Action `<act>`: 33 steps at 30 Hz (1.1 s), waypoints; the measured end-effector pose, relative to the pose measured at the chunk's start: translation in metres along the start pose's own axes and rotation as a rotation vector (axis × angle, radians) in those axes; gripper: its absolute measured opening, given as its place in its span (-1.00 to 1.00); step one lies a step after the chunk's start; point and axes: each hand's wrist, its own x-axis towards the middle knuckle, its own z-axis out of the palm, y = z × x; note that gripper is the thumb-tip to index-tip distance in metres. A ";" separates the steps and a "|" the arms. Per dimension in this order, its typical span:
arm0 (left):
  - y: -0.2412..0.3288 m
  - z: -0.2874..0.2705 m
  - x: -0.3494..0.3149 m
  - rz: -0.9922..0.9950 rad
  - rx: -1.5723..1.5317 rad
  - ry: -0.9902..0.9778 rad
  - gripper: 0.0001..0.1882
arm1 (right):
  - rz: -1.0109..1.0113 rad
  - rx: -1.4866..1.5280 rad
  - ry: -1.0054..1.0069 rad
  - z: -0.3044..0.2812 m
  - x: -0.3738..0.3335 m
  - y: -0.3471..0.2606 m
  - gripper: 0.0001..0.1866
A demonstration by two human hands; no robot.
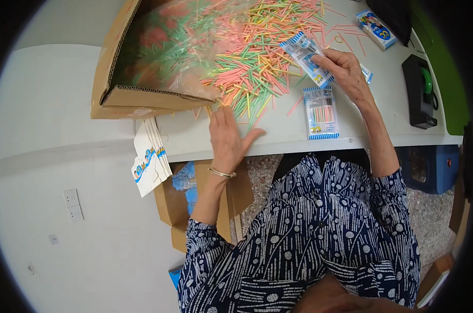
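A pile of thin pink, yellow and green sticks (267, 57) spreads over the white table (283, 128). At its near edge my left hand (226, 136) lies with fingers stretched out and thumb apart, fingertips beside the box corner and some sticks. My right hand (348, 78) pinches a small blue-and-white packet (305, 58) between thumb and fingers, tilted above the table. Just below it lies another packet (322, 116), with coloured sticks showing through its clear window. A third packet (368, 74) is mostly hidden behind my right wrist.
A cardboard box (158, 99) lined with clear plastic opens toward the pile. Flat printed cards (152, 159) hang at the table's left edge. Right of the packets stand a black tape dispenser (420, 91) and a blue-white carton (376, 29). Below is an open carton (171, 203).
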 end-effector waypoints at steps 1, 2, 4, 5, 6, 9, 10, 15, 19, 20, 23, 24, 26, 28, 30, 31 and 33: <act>0.004 0.004 0.002 0.006 0.023 0.014 -0.14 | -0.001 0.010 -0.005 0.001 0.000 0.000 -0.73; 0.005 0.006 0.004 0.014 0.045 0.028 -0.07 | -0.002 0.019 -0.009 0.001 0.000 0.001 -0.73; 0.002 0.014 0.011 0.024 0.070 0.069 -0.05 | -0.001 0.005 0.010 -0.002 0.004 0.009 -0.73; 0.000 0.017 0.014 0.033 0.096 0.107 -0.04 | 0.002 -0.009 0.028 -0.004 0.005 0.012 -0.73; -0.002 0.021 0.018 0.035 0.093 0.108 -0.04 | 0.001 -0.011 0.031 -0.005 0.006 0.012 -0.73; -0.008 0.029 0.030 0.016 0.127 0.079 -0.09 | 0.021 -0.035 0.037 -0.007 0.006 0.011 -0.72; -0.007 0.030 0.032 0.012 0.121 0.081 -0.14 | 0.020 -0.031 0.025 -0.006 0.006 0.009 -0.72; -0.013 0.039 0.044 -0.003 0.160 0.076 -0.34 | -0.010 0.027 0.066 0.004 0.006 0.010 -0.68; -0.010 0.043 0.053 0.070 0.268 0.130 -0.53 | 0.008 0.037 0.063 0.002 0.007 0.016 -0.69; -0.009 0.044 0.055 0.069 0.269 0.109 -0.62 | 0.010 0.039 0.063 0.001 0.007 0.017 -0.70; -0.016 0.050 0.061 0.052 0.358 0.056 -0.80 | 0.055 0.040 0.026 0.003 0.006 0.012 -0.71; -0.016 0.050 0.063 0.055 0.358 0.058 -0.80 | 0.052 0.040 0.029 0.004 0.006 0.012 -0.71; -0.016 0.050 0.066 0.109 0.387 0.118 -0.88 | 0.054 0.076 0.031 0.006 0.006 0.011 -0.68; -0.016 0.047 0.072 0.143 0.427 0.101 -0.90 | 0.055 0.069 0.030 0.004 0.005 0.008 -0.66; -0.016 0.042 0.079 0.176 0.468 0.085 -0.91 | 0.055 0.061 0.027 0.002 0.006 0.008 -0.65; -0.016 0.037 0.083 0.211 0.433 0.118 -0.92 | 0.033 0.040 0.021 0.001 0.008 0.012 -0.68; -0.017 0.031 0.092 0.252 0.401 0.156 -0.92 | 0.005 0.022 0.020 0.000 0.009 0.016 -0.69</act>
